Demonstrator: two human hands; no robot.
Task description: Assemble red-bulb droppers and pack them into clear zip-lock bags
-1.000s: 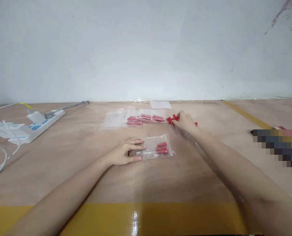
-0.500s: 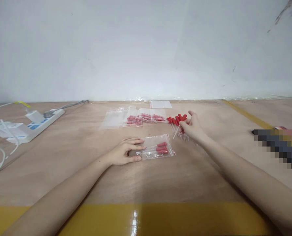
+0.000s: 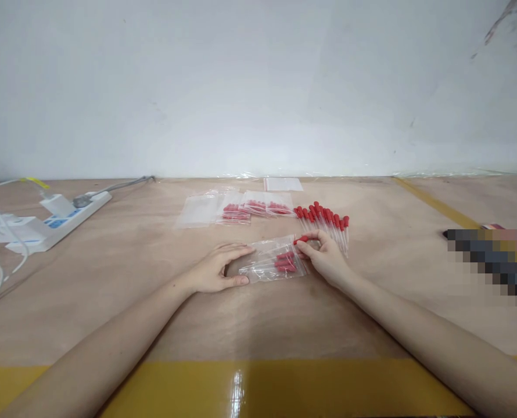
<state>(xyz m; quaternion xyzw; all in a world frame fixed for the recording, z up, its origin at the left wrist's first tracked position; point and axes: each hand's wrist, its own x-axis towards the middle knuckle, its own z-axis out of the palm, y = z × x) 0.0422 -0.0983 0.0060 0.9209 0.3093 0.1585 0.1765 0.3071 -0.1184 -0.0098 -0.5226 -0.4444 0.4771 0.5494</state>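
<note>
A small clear zip bag (image 3: 272,262) with a few red-capped droppers inside lies mid-table. My left hand (image 3: 217,273) pinches the bag's left end between thumb and fingers, holding its mouth. My right hand (image 3: 326,255) is closed on one red-capped dropper (image 3: 302,239) at the bag's right edge. Just behind that hand lies a row of several loose red-capped droppers (image 3: 326,220).
Filled zip bags (image 3: 258,208) and an empty bag (image 3: 197,212) lie further back, with a stack of flat bags (image 3: 283,184) by the wall. A white power strip with plugs and cables (image 3: 53,223) sits at left. A blurred-out object (image 3: 491,261) lies at right. Yellow tape (image 3: 258,386) edges the table.
My right hand picked one dropper from the loose row and brought it back toward me to the bag's right edge. My left hand stayed on the bag.
</note>
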